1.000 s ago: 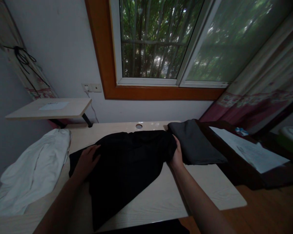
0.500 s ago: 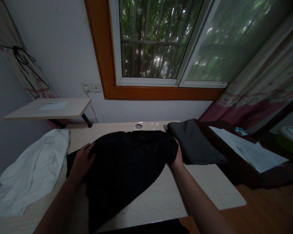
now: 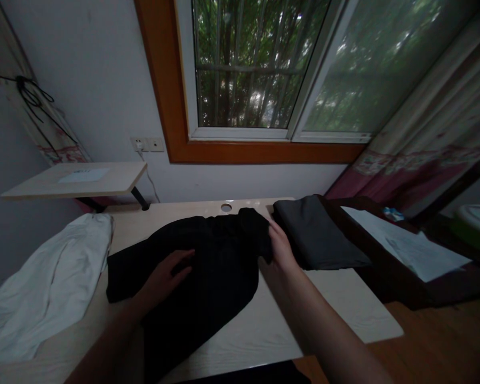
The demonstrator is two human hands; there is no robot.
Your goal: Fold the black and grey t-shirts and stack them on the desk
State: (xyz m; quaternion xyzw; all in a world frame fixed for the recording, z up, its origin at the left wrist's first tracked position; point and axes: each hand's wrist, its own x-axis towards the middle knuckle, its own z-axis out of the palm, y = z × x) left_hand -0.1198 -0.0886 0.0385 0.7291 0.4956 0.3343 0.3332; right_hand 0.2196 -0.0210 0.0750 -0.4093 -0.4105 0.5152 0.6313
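A black garment (image 3: 208, 277) lies spread over the pale wooden table, one end hanging toward the near edge. Its exact cut is hard to make out in the dim light. My right hand (image 3: 282, 248) grips the garment's right end, which is lifted and bent inward. Over the middle-left of the cloth is my left hand (image 3: 166, 277), fingers extended and thumb apart, holding nothing. Whether it touches the fabric I cannot tell. Just right of my right hand lies a folded dark grey cloth (image 3: 320, 234).
A crumpled white garment (image 3: 56, 277) lies at the table's left, below a small raised shelf (image 3: 84, 184) with a paper on it. A dark surface at the right holds a white sheet (image 3: 404, 245). The table (image 3: 344, 304) has a cable hole at the back, beneath the window.
My right hand has brought the garment's right end inward to the left. My left hand has let go of the left part and moved right over the cloth.
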